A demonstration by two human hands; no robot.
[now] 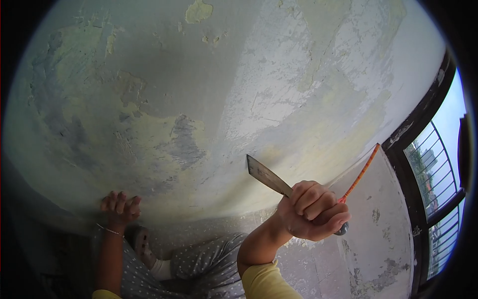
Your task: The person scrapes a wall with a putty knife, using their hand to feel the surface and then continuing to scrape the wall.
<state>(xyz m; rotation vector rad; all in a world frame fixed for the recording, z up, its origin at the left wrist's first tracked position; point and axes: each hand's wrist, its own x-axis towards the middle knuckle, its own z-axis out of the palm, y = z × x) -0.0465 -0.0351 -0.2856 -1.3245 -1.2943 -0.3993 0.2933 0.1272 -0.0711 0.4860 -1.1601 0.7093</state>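
My right hand (313, 209) is closed around the handle of a metal scraper (268, 177), whose flat blade points up and left against the wall (239, 89). The wall is worn, with peeling patches of pale yellow, grey and white paint. My left hand (119, 207) rests flat on the lower part of the wall, fingers together, with a thin bracelet on the wrist. A thin orange stick (361, 172) slants up to the right behind my right hand; what holds it is hidden.
A dark-framed window with metal bars (433, 169) stands at the right, daylight and buildings beyond. Below are my dotted grey trousers (199, 264) and a foot in a sandal (142, 244). The adjoining wall surface (378, 249) is stained and flaking.
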